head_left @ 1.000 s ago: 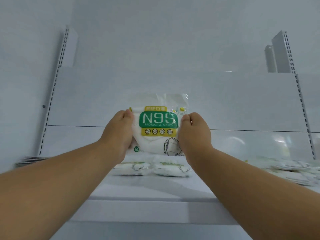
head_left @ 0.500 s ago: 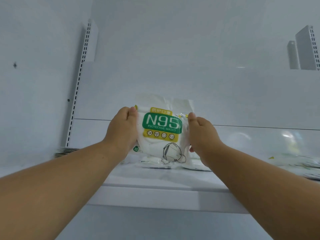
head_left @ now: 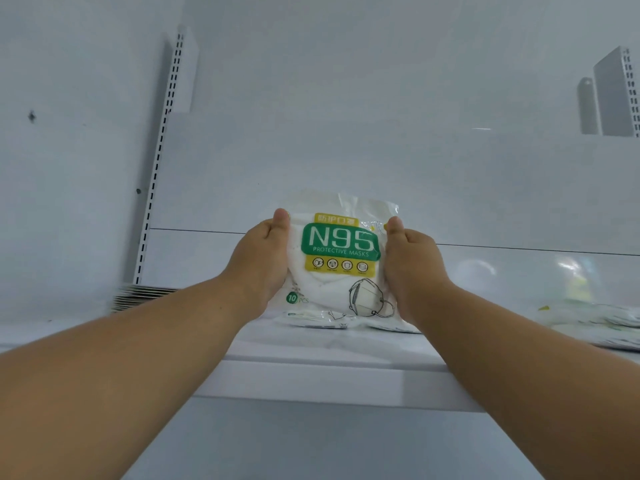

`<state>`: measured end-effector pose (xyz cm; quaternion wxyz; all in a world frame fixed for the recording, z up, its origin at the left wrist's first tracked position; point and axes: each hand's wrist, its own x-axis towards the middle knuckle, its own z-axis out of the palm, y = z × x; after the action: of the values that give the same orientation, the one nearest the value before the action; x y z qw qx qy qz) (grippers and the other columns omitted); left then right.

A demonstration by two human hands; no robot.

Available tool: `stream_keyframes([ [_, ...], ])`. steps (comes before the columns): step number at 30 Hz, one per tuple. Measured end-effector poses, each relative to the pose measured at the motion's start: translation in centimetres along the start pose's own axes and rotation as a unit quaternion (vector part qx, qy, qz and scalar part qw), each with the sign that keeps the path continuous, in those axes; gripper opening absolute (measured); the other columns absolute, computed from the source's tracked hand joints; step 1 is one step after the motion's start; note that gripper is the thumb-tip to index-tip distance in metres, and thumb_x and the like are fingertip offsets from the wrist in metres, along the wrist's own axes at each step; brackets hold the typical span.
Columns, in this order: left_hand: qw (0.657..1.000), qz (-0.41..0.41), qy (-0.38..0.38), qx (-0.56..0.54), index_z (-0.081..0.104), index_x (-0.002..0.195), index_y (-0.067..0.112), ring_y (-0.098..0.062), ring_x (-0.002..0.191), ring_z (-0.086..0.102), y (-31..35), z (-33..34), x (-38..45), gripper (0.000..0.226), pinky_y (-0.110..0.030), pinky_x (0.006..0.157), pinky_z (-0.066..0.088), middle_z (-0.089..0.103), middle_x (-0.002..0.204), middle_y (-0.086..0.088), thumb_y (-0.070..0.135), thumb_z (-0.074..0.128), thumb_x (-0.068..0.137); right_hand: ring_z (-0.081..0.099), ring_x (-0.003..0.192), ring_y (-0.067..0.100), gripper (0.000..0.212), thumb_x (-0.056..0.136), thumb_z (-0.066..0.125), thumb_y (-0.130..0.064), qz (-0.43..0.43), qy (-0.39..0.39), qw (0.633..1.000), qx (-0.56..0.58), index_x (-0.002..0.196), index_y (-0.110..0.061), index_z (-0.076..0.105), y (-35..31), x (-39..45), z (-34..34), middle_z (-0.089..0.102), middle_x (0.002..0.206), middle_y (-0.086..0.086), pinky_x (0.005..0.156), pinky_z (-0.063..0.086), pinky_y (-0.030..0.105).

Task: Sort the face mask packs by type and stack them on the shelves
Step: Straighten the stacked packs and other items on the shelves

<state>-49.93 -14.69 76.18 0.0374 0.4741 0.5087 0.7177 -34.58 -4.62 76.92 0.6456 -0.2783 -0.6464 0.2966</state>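
Holding the N95 mask pack (head_left: 341,258) upright between both hands, you have it above the white shelf (head_left: 311,379), label facing you, just over the flat packs (head_left: 322,318) already lying there. Your left hand (head_left: 259,268) grips the pack's left edge, thumb on the front and the other fingers wrapped out of sight behind; your right hand (head_left: 412,268) grips the right edge the same way.

To finish this step well, judge first that the packs beneath really are the same type. Then tip the pack backward until it lies flat, line its edges up with the pile under it, and lower it squarely before you loosen either thumb. The film looks slick and puffy, so a pack set down crooked will likely slide; press it lightly once it rests.

Much is unclear from here. Your hands and the raised pack cover most of the pile below, so its height and its printing cannot be read. More packs (head_left: 602,323) lie at the right edge of the shelf, cut off by the frame and washed out by glare; their type is not legible. A thin dark stack (head_left: 145,297) sits at the far left of the shelf, too blurred to identify.
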Motion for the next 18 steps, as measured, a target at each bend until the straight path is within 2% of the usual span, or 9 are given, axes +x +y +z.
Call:
stream_keyframes([
  [4,0.999,-0.013,-0.036,0.003,0.065,0.098,0.03,-0.022,0.09,0.067,0.1,-0.1,0.1,0.048,-0.04,0.082,0.055,0.073,0.098,-0.001,0.062,0.029,0.101,0.037,0.066,0.023,0.053,0.102,0.04,-0.052,-0.004,-0.04,0.999,0.028,0.079,-0.005,0.045,0.1,-0.2,-0.6,0.042,0.073,0.007,0.053,0.03,0.03],
  [6,0.998,-0.008,-0.055,0.008,0.066,0.103,0.029,-0.024,0.097,0.068,0.3,-0.3,0.2,0.047,-0.044,0.092,0.053,0.074,0.102,-0.002,0.064,0.033,0.1,0.038,0.064,0.022,0.046,0.103,0.043,-0.046,-0.023,-0.055,0.998,0.018,0.079,-0.007,0.046,0.2,-0.2,-1.2,0.041,0.07,0.009,0.054,0.033,0.031],
  [8,0.998,-0.008,-0.062,0.012,0.066,0.092,0.033,-0.032,0.105,0.067,0.3,-0.6,0.4,0.041,-0.053,0.1,0.05,0.072,0.106,-0.006,0.067,0.043,0.089,0.041,0.061,0.02,0.037,0.104,0.045,-0.037,-0.019,-0.07,0.997,0.001,0.078,-0.01,0.047,0.2,-0.2,-1.5,0.045,0.068,0.005,0.051,0.038,0.028],
  [9,0.998,-0.012,-0.06,0.015,0.065,0.083,0.035,-0.036,0.107,0.065,0.2,-0.7,0.5,0.035,-0.057,0.101,0.049,0.07,0.106,-0.008,0.064,0.045,0.085,0.046,0.064,0.019,0.034,0.104,0.045,-0.034,-0.011,-0.082,0.997,-0.003,0.084,-0.008,0.051,0.2,-0.2,-1.5,0.051,0.073,0.007,0.054,0.044,0.03],
  [11,0.998,-0.031,-0.052,0.004,0.061,0.074,0.034,-0.037,0.103,0.065,0.0,-0.9,0.7,0.028,-0.058,0.1,0.049,0.067,0.098,-0.008,0.052,0.049,0.091,0.054,0.071,0.023,0.024,0.104,0.047,-0.03,0.008,-0.107,0.994,0.011,0.097,-0.009,0.057,0.3,-0.1,-1.3,0.06,0.084,0.01,0.067,0.052,0.039],
  [13,0.998,-0.042,-0.045,-0.019,0.059,0.084,0.028,-0.031,0.091,0.065,-0.1,-1.0,1.0,0.019,-0.049,0.087,0.056,0.065,0.094,-0.004,0.038,0.051,0.099,0.057,0.072,0.024,0.02,0.102,0.053,-0.028,0.01,-0.119,0.993,0.023,0.098,-0.01,0.058,0.2,0.0,-1.2,0.063,0.088,0.011,0.068,0.052,0.04],
  [15,0.997,-0.049,-0.049,-0.021,0.059,0.09,0.024,-0.022,0.076,0.062,-0.2,-1.2,1.5,0.011,-0.032,0.063,0.051,0.064,0.089,0.0,0.028,0.053,0.099,0.057,0.073,0.024,0.018,0.098,0.062,-0.026,0.004,-0.128,0.992,0.013,0.09,-0.01,0.058,0.1,0.3,-1.2,0.064,0.088,0.01,0.067,0.052,0.039],
  [16,0.997,-0.051,-0.053,-0.011,0.06,0.09,0.023,-0.02,0.072,0.06,-0.1,-1.3,1.7,0.009,-0.029,0.059,0.048,0.065,0.088,0.0,0.023,0.055,0.097,0.059,0.073,0.024,0.015,0.095,0.066,-0.022,0.007,-0.134,0.991,0.014,0.09,-0.01,0.059,0.1,0.5,-1.2,0.065,0.089,0.011,0.068,0.053,0.04],
  [18,0.996,-0.06,-0.069,0.0,0.061,0.089,0.017,-0.024,0.076,0.063,-0.1,-1.7,2.3,0.005,-0.036,0.066,0.055,0.067,0.093,-0.007,0.013,0.062,0.092,0.064,0.072,0.025,0.011,0.092,0.069,-0.01,0.031,-0.158,0.987,0.024,0.099,-0.01,0.06,-0.1,1.1,-1.3,0.068,0.096,0.013,0.071,0.057,0.042],
])
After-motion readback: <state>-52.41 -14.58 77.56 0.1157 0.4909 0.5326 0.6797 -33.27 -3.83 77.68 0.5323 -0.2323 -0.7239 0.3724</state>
